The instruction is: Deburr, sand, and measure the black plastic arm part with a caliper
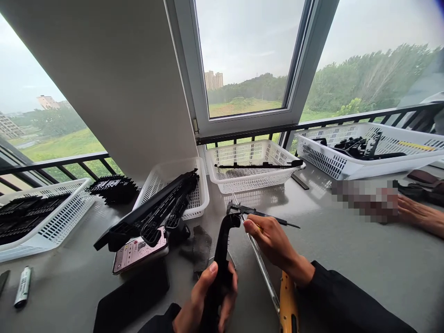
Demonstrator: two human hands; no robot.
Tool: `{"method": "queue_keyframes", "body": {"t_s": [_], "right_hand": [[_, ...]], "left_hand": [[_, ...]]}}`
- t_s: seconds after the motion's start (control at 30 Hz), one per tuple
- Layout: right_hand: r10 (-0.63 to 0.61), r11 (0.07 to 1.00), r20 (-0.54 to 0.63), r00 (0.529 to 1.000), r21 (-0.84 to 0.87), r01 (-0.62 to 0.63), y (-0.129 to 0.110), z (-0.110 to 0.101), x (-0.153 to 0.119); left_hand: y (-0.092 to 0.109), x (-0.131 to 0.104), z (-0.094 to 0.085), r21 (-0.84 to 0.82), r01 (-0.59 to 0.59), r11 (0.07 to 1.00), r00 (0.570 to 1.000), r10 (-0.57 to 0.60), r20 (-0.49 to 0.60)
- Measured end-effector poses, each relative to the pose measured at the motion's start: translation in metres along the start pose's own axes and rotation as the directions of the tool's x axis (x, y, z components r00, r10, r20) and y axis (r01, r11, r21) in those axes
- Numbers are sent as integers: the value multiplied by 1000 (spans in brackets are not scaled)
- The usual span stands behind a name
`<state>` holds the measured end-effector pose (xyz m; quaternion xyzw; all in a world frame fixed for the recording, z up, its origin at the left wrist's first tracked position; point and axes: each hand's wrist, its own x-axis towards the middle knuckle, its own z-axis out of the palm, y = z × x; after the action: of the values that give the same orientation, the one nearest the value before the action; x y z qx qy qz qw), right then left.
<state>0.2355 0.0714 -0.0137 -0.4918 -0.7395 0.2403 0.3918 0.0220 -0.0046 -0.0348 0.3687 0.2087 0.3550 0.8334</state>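
Note:
My left hand [208, 296] is wrapped round a long black plastic part [222, 245], held upright and tilted, with its hooked end up. My right hand [272, 240] is closed in a pinch beside that hooked end. Between its fingers shows a bit of a thin tool with a yellow handle [258, 227]; most of it is hidden, and its tip lies at the part's end. Behind them a vernier caliper [263, 215] lies on the grey table. Below my right wrist is a yellow-handled tool [288, 300], next to a long metal strip [262, 263].
White baskets [222, 187] with black plastic parts line the window side. Long black parts [156, 208] lean out of one basket, over a phone [140, 249]. A marker [23, 286] lies at left. Another person's hand [412, 210] rests on the table at right.

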Motion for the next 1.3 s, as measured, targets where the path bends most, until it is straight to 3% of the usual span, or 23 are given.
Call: {"method": "queue_keyframes", "body": {"t_s": [0.2, 0.33, 0.43, 0.5, 0.63, 0.87, 1.03, 1.3], "right_hand": [[3, 994, -56, 998, 106, 3, 4, -2, -2], [-26, 983, -147, 989, 177, 52, 0, -2, -8], [18, 977, -99, 995, 212, 4, -1, -1, -8], [36, 972, -44, 998, 235, -25, 0, 0, -7], [28, 966, -38, 999, 260, -17, 3, 0, -3], [13, 966, -39, 999, 259, -2, -2, 2, -3], [-60, 989, 105, 993, 138, 45, -5, 4, -7], [-49, 998, 130, 990, 56, 42, 2, 5, -8]], "left_hand": [[-7, 5, -3, -10, -16, 1000, 999, 16, -31], [-6, 3, 4, 42, 143, 989, 983, -137, -123], [0, -1, 14, 107, 298, 948, 949, -283, -141], [5, -3, 21, 134, 327, 935, 940, -308, -147], [15, -4, 28, 224, 292, 930, 951, -256, -176], [15, -2, 24, 279, 222, 934, 967, -174, -187], [16, -2, 22, 278, 190, 942, 943, -96, -320], [13, 0, 16, 208, 89, 974, 970, -38, -241]]}}
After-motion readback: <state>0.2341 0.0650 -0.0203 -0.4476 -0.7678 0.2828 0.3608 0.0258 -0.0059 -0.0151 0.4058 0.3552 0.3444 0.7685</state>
